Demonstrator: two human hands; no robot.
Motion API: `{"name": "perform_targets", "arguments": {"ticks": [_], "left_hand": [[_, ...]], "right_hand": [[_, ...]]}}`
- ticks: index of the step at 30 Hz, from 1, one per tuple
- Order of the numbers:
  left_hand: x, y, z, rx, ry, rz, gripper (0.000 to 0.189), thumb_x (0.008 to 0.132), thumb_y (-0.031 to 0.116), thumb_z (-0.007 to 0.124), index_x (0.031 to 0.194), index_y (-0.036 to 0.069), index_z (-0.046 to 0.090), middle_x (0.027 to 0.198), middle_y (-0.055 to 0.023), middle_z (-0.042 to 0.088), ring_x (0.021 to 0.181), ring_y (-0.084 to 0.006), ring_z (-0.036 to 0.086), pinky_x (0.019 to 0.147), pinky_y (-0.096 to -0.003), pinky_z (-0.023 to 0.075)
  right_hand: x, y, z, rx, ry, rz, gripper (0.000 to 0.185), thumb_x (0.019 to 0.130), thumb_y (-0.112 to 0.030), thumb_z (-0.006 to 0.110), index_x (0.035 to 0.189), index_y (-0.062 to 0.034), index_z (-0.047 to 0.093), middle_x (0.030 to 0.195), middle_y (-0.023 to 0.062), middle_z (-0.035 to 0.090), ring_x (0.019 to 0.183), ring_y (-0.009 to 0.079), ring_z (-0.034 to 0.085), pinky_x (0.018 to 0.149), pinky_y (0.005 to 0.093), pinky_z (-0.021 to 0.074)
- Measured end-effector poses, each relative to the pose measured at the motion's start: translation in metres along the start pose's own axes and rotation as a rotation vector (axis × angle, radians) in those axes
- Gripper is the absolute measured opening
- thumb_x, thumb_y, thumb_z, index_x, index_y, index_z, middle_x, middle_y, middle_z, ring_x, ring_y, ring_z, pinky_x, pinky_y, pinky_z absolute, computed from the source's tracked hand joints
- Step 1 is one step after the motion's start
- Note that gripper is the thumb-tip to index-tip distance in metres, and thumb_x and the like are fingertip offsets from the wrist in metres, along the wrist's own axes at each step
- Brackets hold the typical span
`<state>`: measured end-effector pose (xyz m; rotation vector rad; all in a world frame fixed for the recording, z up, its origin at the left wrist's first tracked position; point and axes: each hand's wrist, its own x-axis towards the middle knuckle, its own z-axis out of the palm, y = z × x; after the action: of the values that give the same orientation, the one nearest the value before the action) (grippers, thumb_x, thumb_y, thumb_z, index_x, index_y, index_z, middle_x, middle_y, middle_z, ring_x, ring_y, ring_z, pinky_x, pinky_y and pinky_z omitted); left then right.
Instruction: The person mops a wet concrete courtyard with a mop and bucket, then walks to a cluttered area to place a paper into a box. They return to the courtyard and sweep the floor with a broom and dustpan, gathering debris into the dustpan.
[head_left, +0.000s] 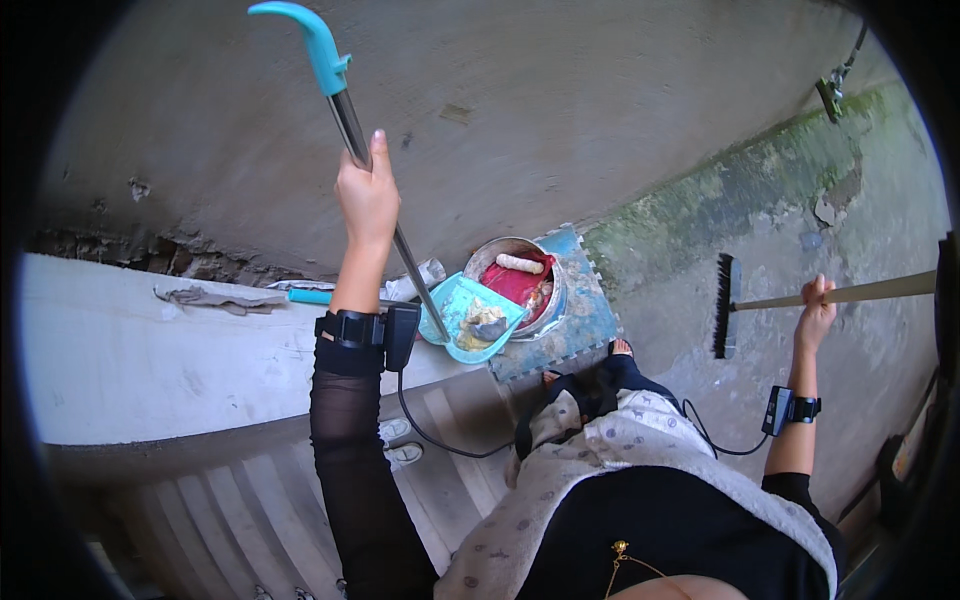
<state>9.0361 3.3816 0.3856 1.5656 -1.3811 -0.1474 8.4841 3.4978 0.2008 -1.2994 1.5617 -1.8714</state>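
Note:
My left hand grips the metal pole of a long-handled dustpan, below its turquoise hooked handle end. The turquoise pan is tilted over the near left rim of a round bin, and yellowish scraps with a grey lump lie in it. Inside the bin are a red plastic bag, a whitish roll-shaped piece and other refuse. Off to the right, my right hand is closed around the pale handle of a broom. Its black-bristled head points toward the bin.
The bin stands on a worn blue foam mat by a stained wall. A white ledge carries a turquoise-ended stick and a torn grey strip. Stairs and white shoes are lower left. Moss edges the concrete floor.

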Motion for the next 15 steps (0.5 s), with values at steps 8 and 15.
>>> {"name": "perform_targets", "arguments": {"ticks": [8, 15], "left_hand": [[0.015, 0.017, 0.072, 0.3, 0.01, 0.096, 0.033, 0.085, 0.026, 0.05, 0.068, -0.002, 0.047, 0.054, -0.0203, 0.053, 0.057, -0.0373, 0.057, 0.052, -0.0413, 0.0422], [0.023, 0.027, 0.095, 0.385, -0.076, 0.042, 0.034, 0.085, 0.027, 0.05, 0.07, -0.003, 0.048, 0.055, -0.0213, 0.053, 0.057, -0.0384, 0.056, 0.051, -0.0422, 0.0416]], "right_hand": [[0.01, 0.012, -0.044, -0.065, 0.074, 0.071, 0.032, 0.091, -0.022, 0.044, 0.064, -0.0088, 0.034, 0.059, -0.0021, 0.033, 0.054, 0.0063, 0.029, 0.049, 0.0212, 0.0259], [0.013, 0.021, -0.064, 0.037, 0.135, 0.133, 0.031, 0.091, -0.021, 0.043, 0.064, -0.0098, 0.034, 0.059, -0.0028, 0.032, 0.055, 0.006, 0.029, 0.049, 0.0208, 0.025]]}}
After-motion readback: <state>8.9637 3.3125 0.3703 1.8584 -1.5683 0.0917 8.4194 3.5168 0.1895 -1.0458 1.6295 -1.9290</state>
